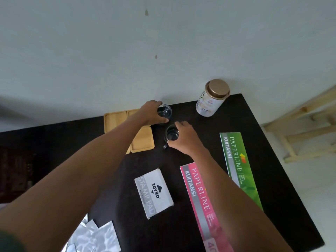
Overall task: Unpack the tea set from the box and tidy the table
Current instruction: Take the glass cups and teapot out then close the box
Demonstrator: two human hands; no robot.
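On the dark worktop (254, 124), the left hand (151, 110) curls its fingers around the far glass cup (165, 112), just right of the wooden coasters (141, 142); the right hand (183, 138) closes over the rim of the near glass cup (171, 135). A gold-lidded tin (211, 98) stands upright near the wall; a stamp pad box (154, 192), two receipt books and some foil packets (94, 237) lie nearer the person.

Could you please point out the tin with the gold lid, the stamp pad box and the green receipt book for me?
Tin (209, 104): head view, on its white side wall.
Stamp pad box (154, 192): head view, on its printed top face.
Green receipt book (236, 157): head view, on its cover lettering.
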